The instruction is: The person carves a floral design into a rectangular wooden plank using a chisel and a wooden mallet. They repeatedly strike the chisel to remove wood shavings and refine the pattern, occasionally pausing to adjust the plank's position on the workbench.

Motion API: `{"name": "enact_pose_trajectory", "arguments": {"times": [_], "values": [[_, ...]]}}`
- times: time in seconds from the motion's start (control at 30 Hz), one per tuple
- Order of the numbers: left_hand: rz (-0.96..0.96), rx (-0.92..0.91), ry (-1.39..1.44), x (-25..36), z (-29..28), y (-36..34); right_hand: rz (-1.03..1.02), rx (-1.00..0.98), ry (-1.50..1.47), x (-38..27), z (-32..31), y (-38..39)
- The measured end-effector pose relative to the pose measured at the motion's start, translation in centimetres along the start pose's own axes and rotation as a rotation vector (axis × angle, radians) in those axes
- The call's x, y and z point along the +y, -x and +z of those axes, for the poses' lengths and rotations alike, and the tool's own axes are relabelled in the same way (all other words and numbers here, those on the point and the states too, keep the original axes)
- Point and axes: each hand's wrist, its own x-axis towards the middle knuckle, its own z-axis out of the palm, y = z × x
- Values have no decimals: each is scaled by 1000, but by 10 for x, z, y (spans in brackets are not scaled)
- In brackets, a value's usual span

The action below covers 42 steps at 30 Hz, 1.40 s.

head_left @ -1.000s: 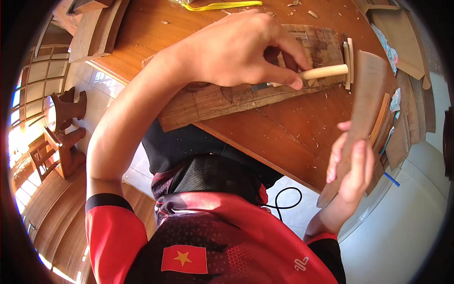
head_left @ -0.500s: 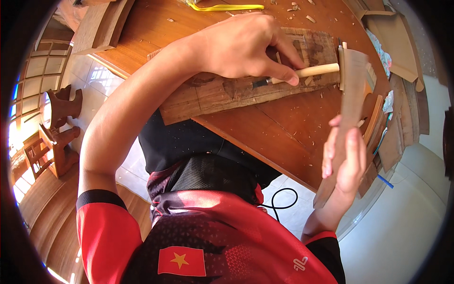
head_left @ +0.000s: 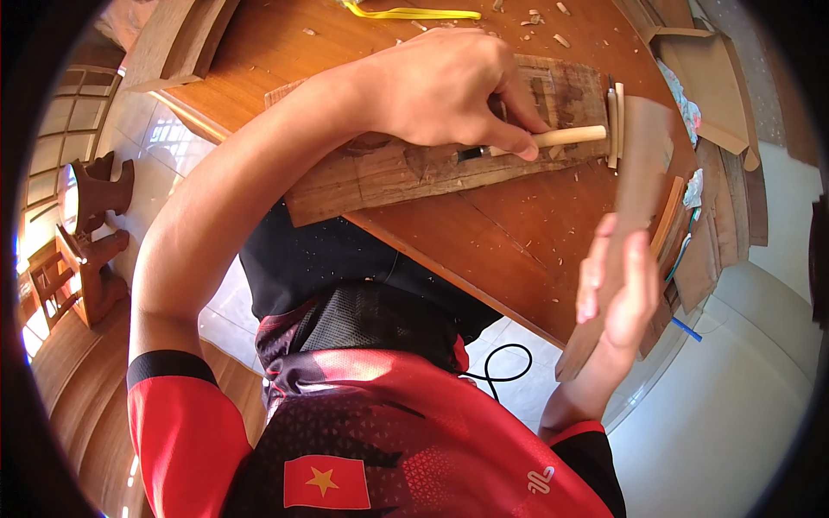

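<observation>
My left hand [head_left: 445, 91] is closed around a chisel with a pale wooden handle [head_left: 577, 135]. The chisel lies low across a worn wooden board [head_left: 371, 192], its dark blade partly visible below my fingers. What the cutting tip touches is hidden by the hand. My right hand [head_left: 623, 289] grips a flat brown wooden bat [head_left: 646, 160], blurred at its upper end. The bat is held upright to the right of the chisel's butt, apart from it. Between them, slim tools with wooden handles [head_left: 616, 129] lie by the board's right end.
Wood chips [head_left: 561, 41] are scattered over the brown table [head_left: 484, 246]. A yellow strap [head_left: 423, 14] lies at the far side. A curved wooden piece [head_left: 177, 52] stands at the far left corner. Wood offcuts and cardboard [head_left: 712, 86] lie along the right.
The bat has moved slightly right, away from the chisel's butt, uncovering more of the slim tools. My left hand keeps its hold on the chisel. The whole view has shifted a little.
</observation>
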Motion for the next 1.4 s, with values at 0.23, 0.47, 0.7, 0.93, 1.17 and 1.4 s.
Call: {"name": "enact_pose_trajectory", "arguments": {"times": [0.23, 0.47, 0.7, 0.93, 1.17, 1.4], "values": [[-8, -25, 55, 0, -1, 0, 24, -20, 76, 7, 7, 0], [45, 6, 34, -4, 2, 3, 45, -35, 103, 9, 9, 3], [75, 13, 92, -8, 2, 5, 21, 3, 76, 5, 26, 3], [138, -19, 78, 4, -4, 1, 39, -27, 125, 6, 18, 5], [148, -15, 91, 3, -4, 1, 14, 35, -3, -6, 19, 4], [80, -29, 101, 8, -7, 5, -71, 55, -103, -11, 1, 2]]}}
